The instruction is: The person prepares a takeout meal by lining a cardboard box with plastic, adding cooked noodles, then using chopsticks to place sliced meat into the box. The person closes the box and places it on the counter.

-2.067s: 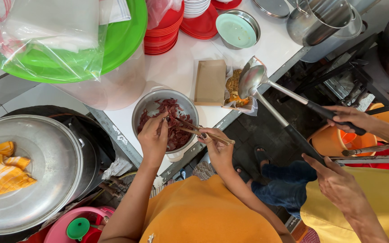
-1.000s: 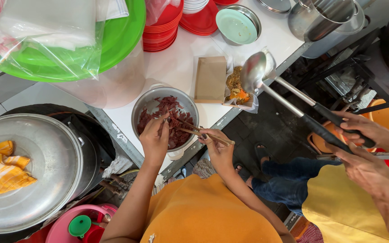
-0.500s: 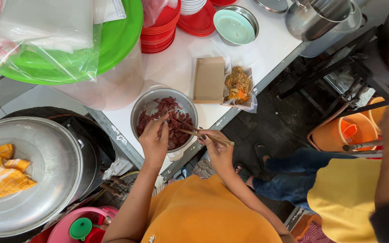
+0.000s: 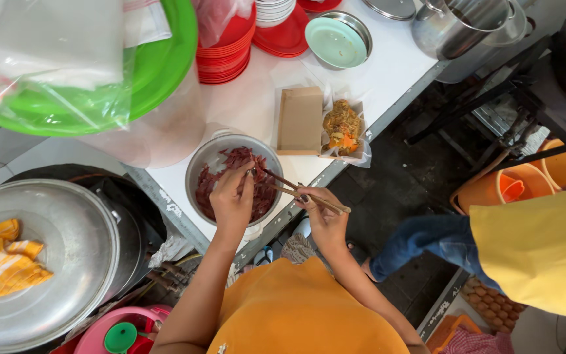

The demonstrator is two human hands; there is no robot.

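Note:
A metal bowl of dark red meat slices stands near the white counter's front edge. My left hand rests over the bowl, its fingertips pinching at the meat. My right hand is just off the counter edge and grips a pair of wooden chopsticks, whose tips reach into the bowl beside my left fingers. Just right of the bowl lies an open brown paper box with a portion of fried food on plastic wrap.
A person in a yellow top and jeans stands at the right. The white counter holds stacked red plates, a green basin, a teal lidded dish and a steel pot. A large metal lid lies at the left.
The other person's two long ladles, held over the fried food earlier, have been pulled away out of view, and that person moved to the right. My hands have stayed at the bowl.

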